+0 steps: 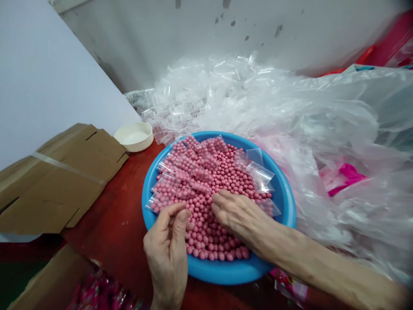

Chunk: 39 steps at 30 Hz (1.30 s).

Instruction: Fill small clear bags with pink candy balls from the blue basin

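I see the person's left hand [166, 254] and right hand [241, 217] over a blue plastic basin [222, 272], which stands on a red bench [106, 241]. The basin is full of pink round beads [206, 232]. Small clear bags [167, 193] filled with these beads lie on top, mostly along the left and far side. Their long sides lie slanted, from near left toward far right, as far as I can tell. On the right side lies a looser clear bag [260, 174], which looks empty.

The left hand is at the near edge, thumb and fingers pinched narrow; I cannot tell if something small is between them. The right hand is open, palm down, and its fingertips [219, 196] touch the beads.

At the far side is a heap of small clear bags [193, 97], and a large clear plastic sheet [342, 129] is on the right. A white round dish [134, 136] and flattened cardboard [54, 181] are on the left.
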Motion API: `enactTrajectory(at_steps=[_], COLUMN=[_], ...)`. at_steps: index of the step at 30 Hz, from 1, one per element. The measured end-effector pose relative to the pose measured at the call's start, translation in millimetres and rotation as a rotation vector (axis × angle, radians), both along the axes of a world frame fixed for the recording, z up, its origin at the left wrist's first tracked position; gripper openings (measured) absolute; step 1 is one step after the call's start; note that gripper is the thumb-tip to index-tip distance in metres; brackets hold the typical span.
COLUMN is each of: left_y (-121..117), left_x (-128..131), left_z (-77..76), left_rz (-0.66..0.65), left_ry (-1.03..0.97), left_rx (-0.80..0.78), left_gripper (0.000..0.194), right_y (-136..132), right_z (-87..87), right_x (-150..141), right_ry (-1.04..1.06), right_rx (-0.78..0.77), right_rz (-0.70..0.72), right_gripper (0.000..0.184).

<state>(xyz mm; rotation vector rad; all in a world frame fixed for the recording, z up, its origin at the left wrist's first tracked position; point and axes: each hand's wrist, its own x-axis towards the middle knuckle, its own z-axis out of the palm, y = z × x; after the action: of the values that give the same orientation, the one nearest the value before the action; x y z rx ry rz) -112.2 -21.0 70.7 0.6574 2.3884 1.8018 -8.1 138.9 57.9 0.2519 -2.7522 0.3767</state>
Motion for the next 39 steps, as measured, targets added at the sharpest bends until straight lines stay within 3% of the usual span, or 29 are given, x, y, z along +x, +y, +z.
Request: enactTrajectory(at_steps=[3, 9, 14, 17, 20, 23, 27, 30, 32, 35, 39], left_y=[-1, 0, 4, 5, 6, 5, 4, 2, 1, 1, 4], left_x=[0, 0, 3, 3, 3, 4, 4, 4, 3, 3, 4], left_z=[-0.1, 0.9, 6.9, 9.0, 8.7, 8.1, 7.4, 5.4, 3.9, 3.6, 6.8], left_rz=[-0.004, 0.03, 0.123, 0.137, 0.137, 0.141, 0.148, 0.138, 0.116, 0.106, 0.154], left_ry=[0.009, 0.002, -0.005, 0.007, 0.003, -0.004, -0.012, 0.004, 0.01, 0.009, -0.011], left_rx=[-0.011, 0.027, 0.079, 0.086, 0.095, 0.091, 0.087, 0.085, 0.089, 0.09, 0.128], left_gripper=[0.015, 0.015, 0.014, 0.013, 0.013, 0.012, 0.012, 0.01, 0.009, 0.008, 0.009], right_y=[-7, -3, 4, 11, 21, 24, -4, -29, -35, -26, -5], right_z=[5.4, 24.1, 21.1, 19.9, 23.3, 26.3, 24.6, 21.2, 19.2, 15.9, 14.4], right_x=[-17, -43, -42, -38, -30, -23, -22, -27, -31, -35, -35], right_ry=[-0.095, -0.417, -0.422, -0.41, -0.355, -0.272, -0.266, -0.261, -0.249, -0.287, -0.379], right_rx=[-0.157, -0.546, -0.802, -0.848, -0.695, -0.348, 0.236, 0.419, 0.317, -0.094, -0.556], right_rz=[0.119, -0.079, -0.114, -0.098, -0.102, -0.103, -0.126, -0.057, 0.035, 0.079, -0.147], right_gripper=[0.029, 0.017, 0.018, 0.016, 0.016, 0.017, 0.021, 0.019, 0.016, 0.004, 0.02])
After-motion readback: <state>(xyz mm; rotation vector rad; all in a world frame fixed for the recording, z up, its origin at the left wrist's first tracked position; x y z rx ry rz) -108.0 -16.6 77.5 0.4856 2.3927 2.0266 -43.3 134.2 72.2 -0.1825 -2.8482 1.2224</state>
